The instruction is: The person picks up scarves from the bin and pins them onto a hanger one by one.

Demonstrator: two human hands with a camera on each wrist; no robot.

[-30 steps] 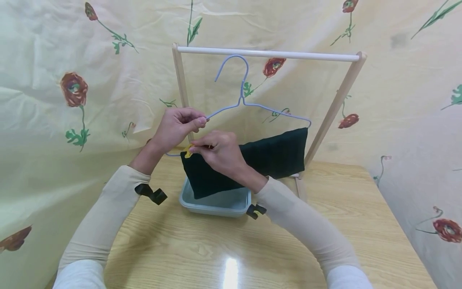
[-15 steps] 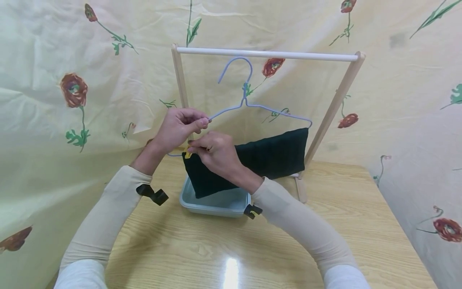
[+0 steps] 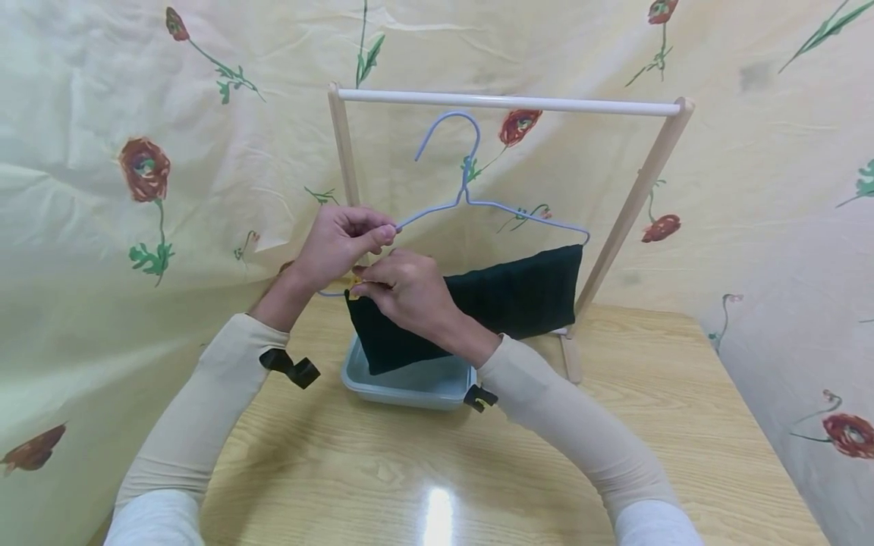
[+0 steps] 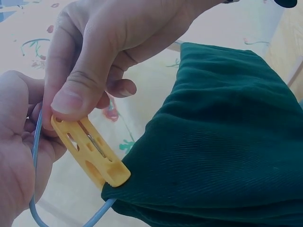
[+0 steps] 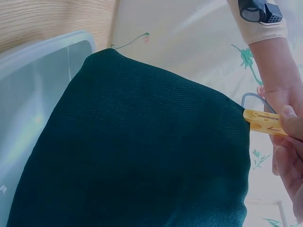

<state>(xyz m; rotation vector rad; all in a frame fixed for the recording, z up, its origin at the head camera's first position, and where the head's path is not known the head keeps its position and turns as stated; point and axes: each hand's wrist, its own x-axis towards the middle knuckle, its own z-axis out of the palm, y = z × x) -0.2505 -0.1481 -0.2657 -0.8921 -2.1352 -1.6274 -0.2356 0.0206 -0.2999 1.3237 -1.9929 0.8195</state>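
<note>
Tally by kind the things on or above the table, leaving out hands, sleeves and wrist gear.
Blue hanger: 1
Yellow clip: 1
Dark green cloth: 1
Rack: 1
Pale blue tub: 1
Total: 5

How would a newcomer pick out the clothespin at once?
Find the wooden rack, then the blue hanger in front of it, carrying a dark green cloth. In the head view, the clothespin is at that cloth's upper left corner. Its bright yellow body sets it apart from the green cloth and blue hanger.
</note>
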